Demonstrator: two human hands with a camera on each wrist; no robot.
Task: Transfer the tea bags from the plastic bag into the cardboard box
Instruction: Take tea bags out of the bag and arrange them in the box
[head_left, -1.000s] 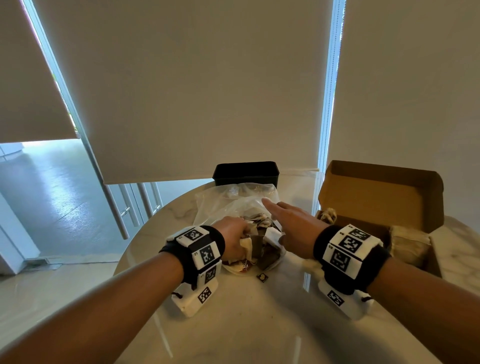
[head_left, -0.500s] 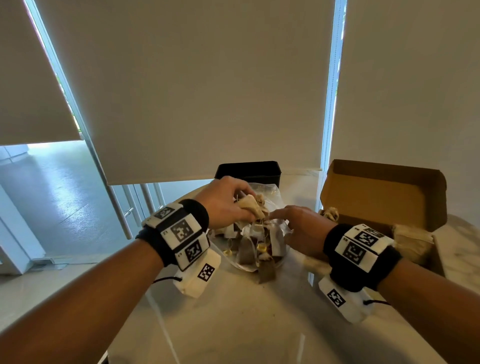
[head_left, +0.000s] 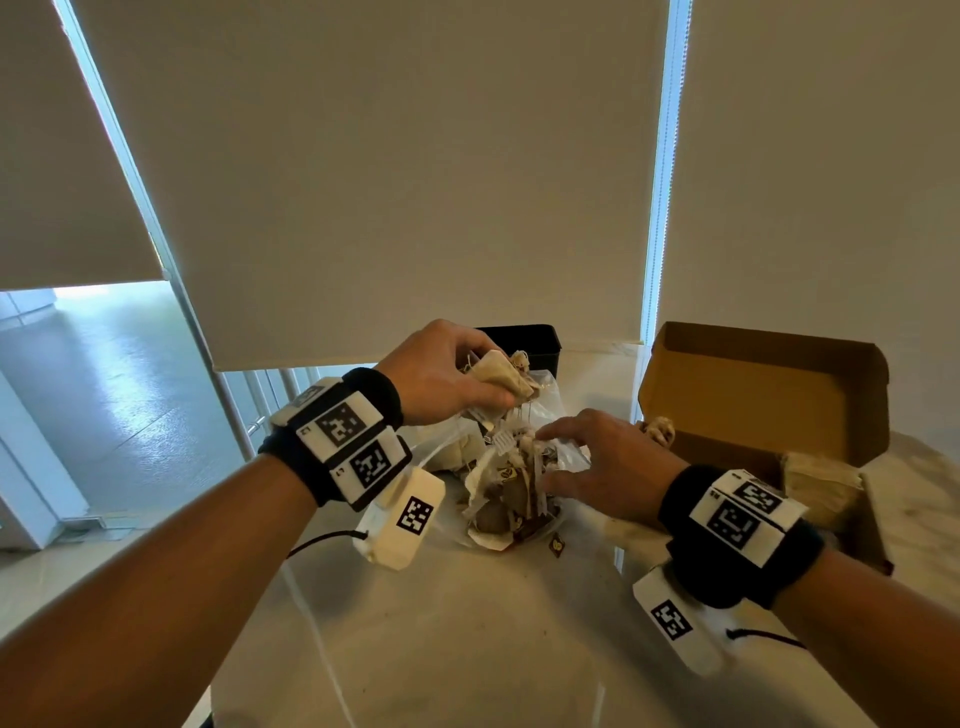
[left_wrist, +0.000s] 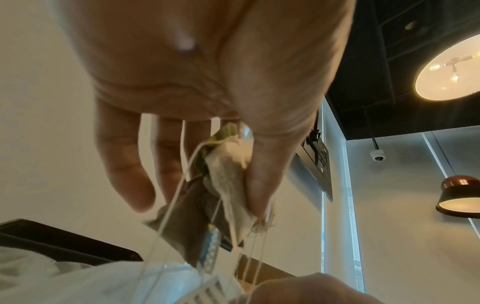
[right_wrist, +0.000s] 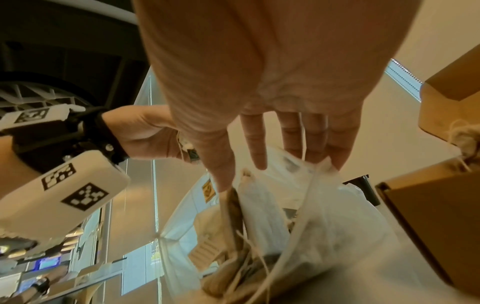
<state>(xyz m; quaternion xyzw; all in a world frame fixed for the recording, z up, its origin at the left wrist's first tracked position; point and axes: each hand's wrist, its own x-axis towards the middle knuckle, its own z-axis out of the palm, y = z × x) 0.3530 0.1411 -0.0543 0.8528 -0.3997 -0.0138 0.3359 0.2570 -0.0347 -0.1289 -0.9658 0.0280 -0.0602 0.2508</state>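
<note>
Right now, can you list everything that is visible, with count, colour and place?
tea bags: a bunch, beige, lifted above the bag, strings trailing down
plastic bag: one, clear, table centre, more tea bags inside
cardboard box: one, brown, open, right of bag, some tea bags inside
black container: one, behind the bag
table: one, pale marble
blinds: beige, lowered behind
left hand: grip on the lifted tea bags
right hand: fingers on the plastic bag
</note>
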